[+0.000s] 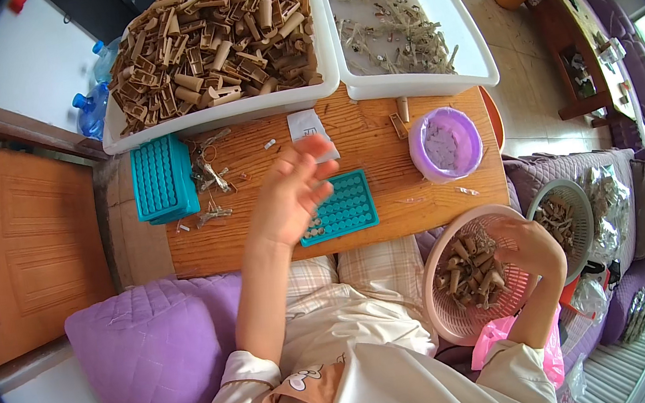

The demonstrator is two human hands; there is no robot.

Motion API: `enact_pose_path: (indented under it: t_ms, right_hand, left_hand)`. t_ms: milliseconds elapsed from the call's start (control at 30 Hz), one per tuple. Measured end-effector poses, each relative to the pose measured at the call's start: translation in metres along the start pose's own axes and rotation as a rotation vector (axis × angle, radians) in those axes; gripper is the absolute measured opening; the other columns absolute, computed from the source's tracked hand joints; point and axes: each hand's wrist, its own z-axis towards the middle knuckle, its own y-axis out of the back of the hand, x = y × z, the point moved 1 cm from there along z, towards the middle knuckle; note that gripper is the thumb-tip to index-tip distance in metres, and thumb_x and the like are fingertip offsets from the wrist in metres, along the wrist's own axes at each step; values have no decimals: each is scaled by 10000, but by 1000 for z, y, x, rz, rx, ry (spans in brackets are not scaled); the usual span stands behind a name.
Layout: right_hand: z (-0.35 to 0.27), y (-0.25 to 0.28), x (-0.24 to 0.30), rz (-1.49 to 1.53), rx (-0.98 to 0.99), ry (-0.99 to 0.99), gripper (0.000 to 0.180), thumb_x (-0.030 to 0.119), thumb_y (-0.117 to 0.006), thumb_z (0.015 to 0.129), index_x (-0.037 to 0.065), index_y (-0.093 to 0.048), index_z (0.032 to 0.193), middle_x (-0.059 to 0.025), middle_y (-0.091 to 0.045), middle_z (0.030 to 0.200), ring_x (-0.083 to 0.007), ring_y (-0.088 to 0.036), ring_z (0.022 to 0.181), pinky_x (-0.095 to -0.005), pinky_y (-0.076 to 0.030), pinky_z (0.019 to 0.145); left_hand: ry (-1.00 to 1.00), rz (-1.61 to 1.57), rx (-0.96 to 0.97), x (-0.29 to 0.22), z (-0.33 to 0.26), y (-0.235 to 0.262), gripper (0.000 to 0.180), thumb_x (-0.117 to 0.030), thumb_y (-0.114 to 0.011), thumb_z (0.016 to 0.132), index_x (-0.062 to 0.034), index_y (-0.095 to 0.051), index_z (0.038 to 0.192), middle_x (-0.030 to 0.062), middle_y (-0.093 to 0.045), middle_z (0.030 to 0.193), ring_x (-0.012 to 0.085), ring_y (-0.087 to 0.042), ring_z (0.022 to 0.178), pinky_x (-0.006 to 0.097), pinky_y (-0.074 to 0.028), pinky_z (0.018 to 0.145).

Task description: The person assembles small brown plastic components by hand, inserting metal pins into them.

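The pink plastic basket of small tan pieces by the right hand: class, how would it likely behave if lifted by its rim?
The pink basket looks like thin slotted plastic, so it may flex. It is heaped with small tan pieces, probably light, which could shift or spill if tipped. The right hand reaches into it; it seems to rest on soft cushions, so probably unsteady.

A single head-worn fisheye view looks steeply down from above the person's lap, close over both forearms. It faces forward across the wooden table [389, 217] just beyond the left hand [289, 193]; the right hand [529, 244] sits lower right.
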Motion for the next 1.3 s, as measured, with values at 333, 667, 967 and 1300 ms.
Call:
enact_pose_path:
  t_ms: [333, 667, 967, 1300]
  right_hand:
    - [230, 75, 45, 226, -380, 257, 184, 125, -595, 734, 37, -605, 895, -112, -617, 751, -221, -591, 669, -320, -467, 645]
    - [407, 44, 30, -202, -311, 57, 179, 168, -609, 681, 101, -644, 842, -134, -625, 863, -309, -595, 805, -373, -484, 713]
    - [372, 89, 38, 645, -288, -75, 155, 175, -537, 788, 92, -638, 871, -26, -625, 804, -170, -591, 717, -311, -470, 651]
    - [261, 101, 44, 1079, -621, 404, 158, 50, -455, 830, 31, -547, 956, -68, -544, 1021, -109, -538, 854, -221, -382, 805]
  left_hand:
    - [-729, 1321, -580, -100, 61, 7, 214, -34, -497, 797, -34, -545, 1005, 86, -613, 942, 171, -590, 747, 295, -466, 694]
    - [-691, 1206, -621, -101, 83, 13, 260, -11, -472, 810, -42, -516, 1065, 107, -587, 1024, 186, -591, 804, 285, -462, 728]
    - [-571, 1878, -784, -105, 83, 19, 251, -251, -558, 790, -75, -595, 965, 115, -626, 860, 288, -603, 752, 377, -480, 662]
    - [-570, 2007, -754, -91, 113, 5, 219, -202, -642, 722, -40, -531, 818, 127, -599, 823, 305, -596, 731, 391, -483, 630]
